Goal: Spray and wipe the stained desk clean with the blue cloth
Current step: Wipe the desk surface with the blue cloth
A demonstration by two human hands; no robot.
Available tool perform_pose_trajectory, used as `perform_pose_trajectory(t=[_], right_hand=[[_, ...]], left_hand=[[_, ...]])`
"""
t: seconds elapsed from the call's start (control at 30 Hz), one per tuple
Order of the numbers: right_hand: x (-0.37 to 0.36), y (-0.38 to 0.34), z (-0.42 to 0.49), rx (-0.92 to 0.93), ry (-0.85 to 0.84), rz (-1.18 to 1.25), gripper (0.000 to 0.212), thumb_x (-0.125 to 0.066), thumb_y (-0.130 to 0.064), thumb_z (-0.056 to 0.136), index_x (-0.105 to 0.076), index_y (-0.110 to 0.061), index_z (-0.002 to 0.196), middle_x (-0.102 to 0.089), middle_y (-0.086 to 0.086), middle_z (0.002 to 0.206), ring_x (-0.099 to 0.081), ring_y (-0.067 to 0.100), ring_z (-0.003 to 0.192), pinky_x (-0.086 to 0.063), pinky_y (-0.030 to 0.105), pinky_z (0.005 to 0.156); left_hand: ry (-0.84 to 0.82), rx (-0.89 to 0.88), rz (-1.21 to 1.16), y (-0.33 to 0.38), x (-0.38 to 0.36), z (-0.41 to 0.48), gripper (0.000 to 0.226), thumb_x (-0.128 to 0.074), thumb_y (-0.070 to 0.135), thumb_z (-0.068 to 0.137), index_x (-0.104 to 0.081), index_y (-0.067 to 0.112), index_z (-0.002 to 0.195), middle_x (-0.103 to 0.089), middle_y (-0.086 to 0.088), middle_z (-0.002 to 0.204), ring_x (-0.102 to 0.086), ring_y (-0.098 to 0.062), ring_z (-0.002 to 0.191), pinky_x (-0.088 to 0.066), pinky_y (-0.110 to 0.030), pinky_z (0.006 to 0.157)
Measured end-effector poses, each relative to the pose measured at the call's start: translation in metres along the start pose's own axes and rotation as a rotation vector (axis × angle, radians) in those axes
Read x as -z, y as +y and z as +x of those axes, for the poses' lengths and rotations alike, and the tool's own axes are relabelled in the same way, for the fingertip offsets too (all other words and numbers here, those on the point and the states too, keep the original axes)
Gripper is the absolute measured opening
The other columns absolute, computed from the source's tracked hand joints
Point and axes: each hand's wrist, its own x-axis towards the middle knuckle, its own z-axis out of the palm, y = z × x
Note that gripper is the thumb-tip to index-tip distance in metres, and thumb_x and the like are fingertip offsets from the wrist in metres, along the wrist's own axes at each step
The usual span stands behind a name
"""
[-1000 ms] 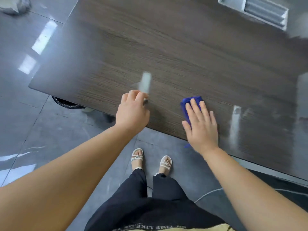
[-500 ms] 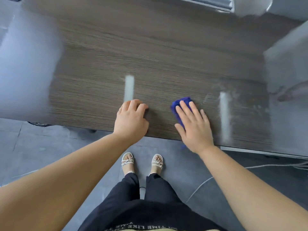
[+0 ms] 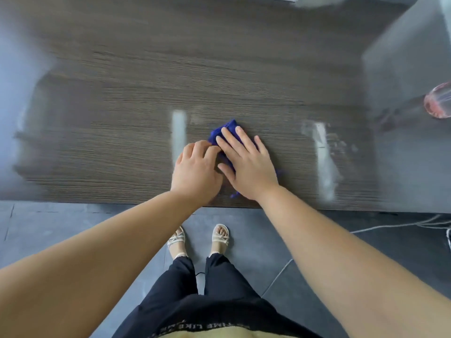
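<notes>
The left hand (image 3: 195,173) has moved to the right since the earlier frames. It was well apart from the right hand (image 3: 247,168) then and is now close against it, knuckles touching near the thumb. Its fingers are curled, with the tips at the left edge of the blue cloth (image 3: 227,130); whether they pinch the fabric or only rest against it cannot be told. The right hand has kept its pose, lying flat on the cloth with fingers straight and spread, pressing it onto the surface (image 3: 117,123). Most of the cloth is hidden beneath that palm. A blue corner shows beyond the fingertips, and small bits stick out near the wrist and at the hand's right side.

The cloth lies near the front edge of the dark wood-grain surface, about midway across the view. A pale streak (image 3: 179,132) that stood straight ahead of the left hand's fingers before is now just off that hand's left side. A second streak (image 3: 322,162), with a smeared patch around its far end, lies well to the right of the cloth. At the far right edge a pinkish see-through object (image 3: 439,103) shows more fully than before, too blurred to name. Below the surface's edge the person's sandals (image 3: 220,236) stand on the grey floor (image 3: 61,228), and a white cable (image 3: 402,224) runs off to the right.
</notes>
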Motion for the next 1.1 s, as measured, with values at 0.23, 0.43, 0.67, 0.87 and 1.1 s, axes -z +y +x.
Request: perform_pose_trajectory(t=[0.23, 0.43, 0.67, 0.87, 1.1], right_hand=[[0.014, 0.142, -0.045, -0.945, 0.091, 0.113, 0.057, -0.027, -0.041, 0.101, -0.013, -0.020, 0.152, -0.005, -0.003, 0.160, 0.000, 0.021, 0.147, -0.012, 0.050, 0.115], [-0.006, 0.048, -0.041, -0.293, 0.108, 0.062, 0.060, -0.026, -0.049, 0.096, -0.029, -0.020, 0.148, -0.023, 0.000, 0.156, -0.017, 0.024, 0.145, -0.020, 0.052, 0.112], [0.004, 0.185, -0.106, -0.660, 0.081, 0.067, 0.055, -0.031, -0.042, 0.099, -0.024, -0.021, 0.150, -0.017, -0.002, 0.158, -0.012, 0.023, 0.146, -0.019, 0.049, 0.113], [-0.007, 0.122, -0.102, -0.896, 0.151, 0.095, 0.060, -0.026, -0.045, 0.099, -0.015, -0.019, 0.152, -0.008, -0.001, 0.160, -0.004, 0.023, 0.147, -0.011, 0.051, 0.115], [-0.013, 0.134, -0.133, -0.377, 0.142, 0.031, 0.054, -0.032, -0.042, 0.094, -0.041, -0.021, 0.143, -0.036, -0.001, 0.151, -0.033, 0.026, 0.139, -0.035, 0.054, 0.105]], left_hand=[[-0.159, -0.114, 0.096, 0.045, -0.016, 0.006, 0.052, -0.047, 0.024, 0.088, -0.039, 0.023, 0.139, -0.030, 0.000, 0.144, -0.023, -0.024, 0.133, -0.020, -0.036, 0.110], [-0.106, -0.067, 0.063, 0.063, -0.025, 0.011, 0.050, -0.050, 0.020, 0.085, -0.044, 0.019, 0.135, -0.035, -0.002, 0.141, -0.028, -0.027, 0.130, -0.024, -0.034, 0.106], [-0.166, -0.196, 0.108, 0.088, -0.039, 0.009, 0.052, -0.049, 0.022, 0.087, -0.040, 0.021, 0.139, -0.026, -0.003, 0.146, -0.021, -0.027, 0.134, -0.023, -0.036, 0.109], [-0.132, -0.243, 0.122, 0.100, -0.055, 0.002, 0.052, -0.054, 0.020, 0.084, -0.044, 0.018, 0.135, -0.024, -0.007, 0.148, -0.018, -0.030, 0.136, -0.020, -0.040, 0.112], [-0.054, -0.175, 0.115, 0.070, -0.048, -0.002, 0.051, -0.067, 0.010, 0.072, -0.058, 0.007, 0.122, -0.046, -0.018, 0.134, -0.035, -0.042, 0.128, -0.039, -0.057, 0.096]])
